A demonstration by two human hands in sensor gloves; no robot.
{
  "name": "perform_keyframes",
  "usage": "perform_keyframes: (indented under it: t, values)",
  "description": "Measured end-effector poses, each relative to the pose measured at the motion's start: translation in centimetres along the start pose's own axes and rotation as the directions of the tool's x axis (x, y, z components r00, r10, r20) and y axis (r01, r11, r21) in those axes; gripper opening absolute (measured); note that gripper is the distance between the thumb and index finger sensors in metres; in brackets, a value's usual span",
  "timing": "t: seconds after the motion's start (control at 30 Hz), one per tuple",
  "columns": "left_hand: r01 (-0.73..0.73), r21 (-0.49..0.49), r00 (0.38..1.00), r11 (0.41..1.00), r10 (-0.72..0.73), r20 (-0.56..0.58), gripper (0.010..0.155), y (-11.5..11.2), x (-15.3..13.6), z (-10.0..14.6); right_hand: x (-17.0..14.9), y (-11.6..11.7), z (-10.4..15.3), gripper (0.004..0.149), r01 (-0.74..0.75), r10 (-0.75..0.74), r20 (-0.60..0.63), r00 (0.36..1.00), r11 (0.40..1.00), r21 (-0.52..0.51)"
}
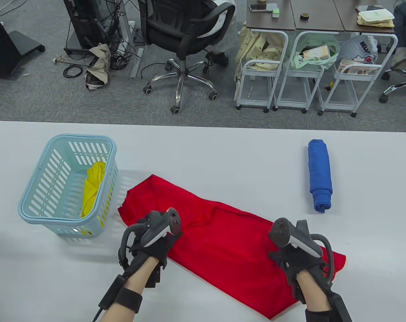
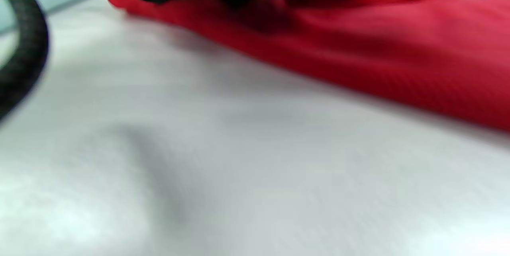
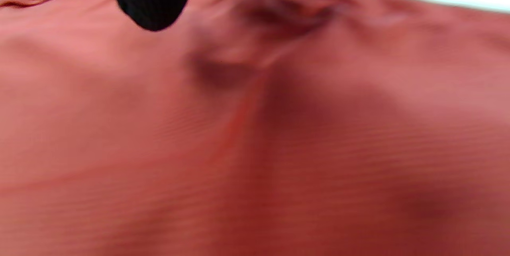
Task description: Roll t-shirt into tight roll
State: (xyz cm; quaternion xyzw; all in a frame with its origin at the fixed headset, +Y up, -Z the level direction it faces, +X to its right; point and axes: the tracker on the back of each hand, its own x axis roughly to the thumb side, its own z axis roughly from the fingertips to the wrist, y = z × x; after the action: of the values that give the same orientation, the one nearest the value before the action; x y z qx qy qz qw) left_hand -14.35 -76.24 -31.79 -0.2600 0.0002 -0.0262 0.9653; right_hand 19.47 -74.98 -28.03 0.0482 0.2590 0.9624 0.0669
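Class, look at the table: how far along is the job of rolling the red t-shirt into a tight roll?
Done: a blue roll already lies finished to the right; the red t-shirt is folded into a long strip.
In hand: the left hand and right hand rest on the strip.
Left: no rolled turn shows on the red shirt, so all its rolling remains.

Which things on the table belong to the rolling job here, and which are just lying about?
Part of the job:
- red t-shirt, lying flat across the table, not yet rolled
- left hand, on the shirt's left part
- right hand, on its right part

Lying about:
- blue roll, already rolled, to the right
- light blue basket on the left, with a yellow cloth inside
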Motion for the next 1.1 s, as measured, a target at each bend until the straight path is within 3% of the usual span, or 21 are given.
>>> perform_keyframes:
  t: [0.07, 0.13, 0.2, 0.23, 0.3, 0.37, 0.43, 0.47, 0.53, 0.6, 0.63, 0.7, 0.77, 0.8, 0.87, 0.93, 0.97, 1.03, 1.07, 1.1]
  values:
    - [0.108, -0.054, 0.994, 0.993, -0.108, 0.003, 0.090, -0.7, 0.2, -0.7, 0.7, 1.1, -0.8, 0.077, -0.010, 0.009, 0.009, 1.000, 0.997, 0.075]
    - [0.137, -0.041, 0.990, 0.990, -0.138, -0.024, 0.088, -0.4, -0.1, -0.9, 1.7, 0.8, -0.3, 0.076, -0.100, 0.101, -0.003, 0.995, 0.994, 0.039]
    - [0.151, 0.057, 0.983, 0.987, -0.144, -0.117, 0.084, 0.3, -0.5, -0.7, 2.7, -0.5, 0.6, 0.066, -0.124, 0.124, 0.031, 0.992, 0.992, -0.024]
    - [0.248, 0.160, 0.956, 0.955, -0.215, -0.200, 0.081, 0.7, -0.7, -0.4, 3.0, -0.8, 0.9, 0.057, -0.060, 0.064, 0.079, 0.995, 0.997, -0.056]
    - [0.403, 0.213, 0.900, 0.890, -0.343, -0.267, 0.076, 0.8, -0.7, 0.1, 3.4, -0.5, 1.3, 0.056, 0.032, -0.024, 0.140, 0.990, 0.998, -0.058]
    - [0.331, 0.217, 0.935, 0.919, -0.288, -0.205, 0.075, 0.8, -1.0, 0.4, 3.7, -0.2, 1.3, 0.059, -0.017, 0.028, 0.153, 0.988, 0.997, -0.073]
    - [0.073, 0.169, 0.995, 0.983, -0.060, -0.078, 0.079, 0.7, -1.4, 0.5, 4.1, 0.3, 0.9, 0.063, -0.051, 0.062, 0.181, 0.981, 0.997, -0.063]
    - [-0.076, 0.098, 0.997, 0.992, 0.074, 0.028, 0.081, 0.6, -1.4, 0.4, 4.4, 0.7, 0.6, 0.066, -0.048, 0.052, 0.196, 0.979, 0.999, -0.025]
    - [-0.186, -0.021, 0.975, 0.982, 0.188, 0.120, 0.087, 0.2, -1.0, 0.1, 4.9, 1.5, 0.1, 0.070, -0.055, 0.048, 0.223, 0.974, 0.998, 0.025]
    - [-0.072, -0.090, 0.989, 0.993, 0.082, 0.122, 0.091, -0.5, -0.5, -0.4, 5.3, 1.9, 0.0, 0.070, -0.083, 0.072, 0.218, 0.973, 0.996, 0.044]
    - [0.071, -0.086, 0.993, 0.994, -0.063, 0.098, 0.091, -0.9, -0.2, -0.6, 5.7, 1.5, 0.4, 0.069, -0.113, 0.109, 0.209, 0.972, 0.994, 0.007]
    - [0.227, 0.021, 0.973, 0.974, -0.228, 0.036, 0.093, -0.5, 0.2, -0.5, 6.1, 0.7, 0.9, 0.061, -0.113, 0.117, 0.211, 0.971, 0.993, -0.028]
    - [0.221, 0.163, 0.975, 0.962, -0.218, -0.035, 0.092, 0.3, 0.7, 0.4, 6.3, 0.4, 1.2, 0.051, -0.075, 0.079, 0.239, 0.968, 0.997, -0.027]
    - [0.316, 0.260, 0.949, 0.912, -0.300, -0.100, 0.090, 0.8, 1.1, 1.0, 6.1, 0.5, 1.3, 0.050, -0.043, 0.048, 0.253, 0.966, 0.999, -0.023]
    - [0.402, 0.300, 0.916, 0.865, -0.387, -0.110, 0.086, 1.3, 1.4, 1.7, 5.8, 0.7, 1.4, 0.052, -0.025, 0.033, 0.255, 0.966, 0.999, -0.035]
    - [0.231, 0.228, 0.970, 0.946, -0.242, 0.023, 0.086, 0.9, 1.4, 1.6, 5.7, 1.0, 1.1, 0.061, -0.047, 0.056, 0.257, 0.965, 0.998, -0.042]
    - [0.089, 0.122, 0.989, 0.989, -0.102, 0.104, 0.086, 0.3, 1.4, 1.2, 6.0, 1.2, 0.9, 0.065, -0.055, 0.063, 0.270, 0.961, 0.998, -0.038]
    - [-0.056, -0.095, 0.981, 0.994, 0.073, 0.180, 0.088, -1.3, 1.6, 0.2, 6.6, 1.9, 0.4, 0.071, -0.073, 0.071, 0.285, 0.956, 0.997, -0.001]
    - [-0.014, -0.145, 0.985, 0.989, 0.038, 0.167, 0.090, -1.9, 1.9, -0.1, 7.0, 2.4, 0.1, 0.071, -0.099, 0.090, 0.283, 0.955, 0.995, 0.018]
    - [0.074, -0.128, 0.986, 0.989, -0.054, 0.155, 0.091, -2.2, 2.1, -0.1, 7.1, 2.7, -0.1, 0.071, -0.119, 0.107, 0.280, 0.954, 0.993, 0.026]
